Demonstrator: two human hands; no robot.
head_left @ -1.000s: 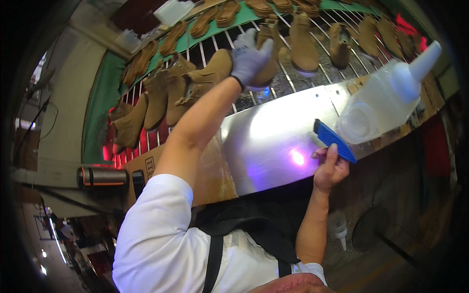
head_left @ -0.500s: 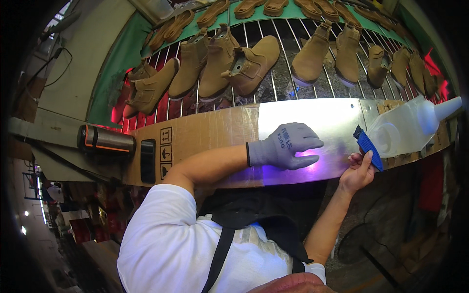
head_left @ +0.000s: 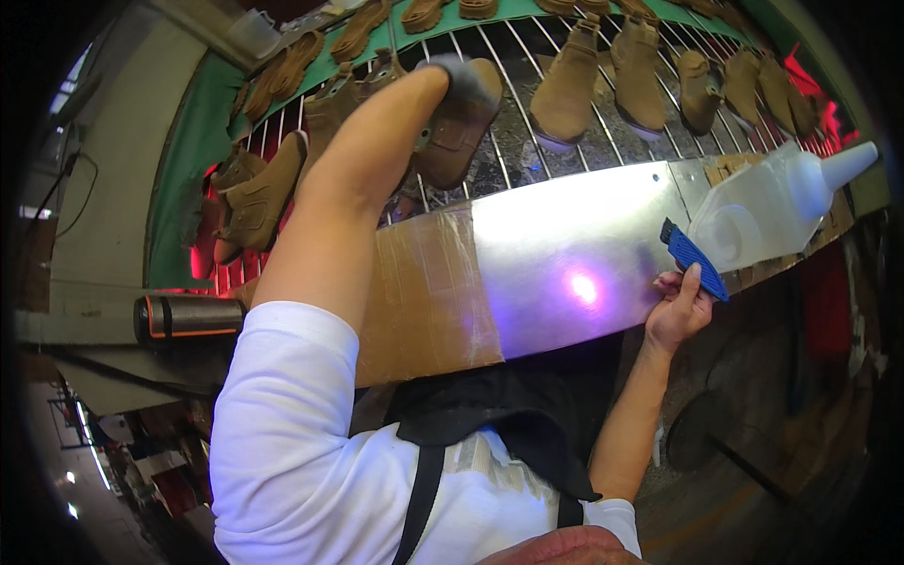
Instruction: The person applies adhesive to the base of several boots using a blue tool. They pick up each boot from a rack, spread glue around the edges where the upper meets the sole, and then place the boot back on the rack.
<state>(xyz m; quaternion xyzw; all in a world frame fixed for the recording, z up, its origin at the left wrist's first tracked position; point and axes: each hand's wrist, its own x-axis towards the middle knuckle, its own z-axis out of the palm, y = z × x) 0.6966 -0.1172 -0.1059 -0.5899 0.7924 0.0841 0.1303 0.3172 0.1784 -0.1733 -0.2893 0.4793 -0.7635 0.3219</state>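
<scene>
My left hand (head_left: 463, 83), in a grey glove, is stretched out to the rack, over a tan ankle boot (head_left: 457, 141). Motion blurs its fingers, and I cannot tell whether they grip the boot. My bare right hand (head_left: 680, 309) pinches a blue brush (head_left: 699, 264) with dark bristles pointing away from me. This hand is at the near edge of a shiny metal plate (head_left: 537, 235). Beside the brush, a translucent squeeze bottle (head_left: 761, 212) with a white nozzle lies on its side.
More tan boots (head_left: 565, 89) stand on the wire rack (head_left: 513, 155), with soles (head_left: 358, 30) lined up behind on a green ledge. Cardboard (head_left: 424, 292) covers the bench left of the plate. A steel thermos (head_left: 193, 318) lies at the far left.
My left hand has moved from above the metal plate forward and left to the boot on the rack. My right hand keeps the brush in nearly the same place. The view has shifted slightly.
</scene>
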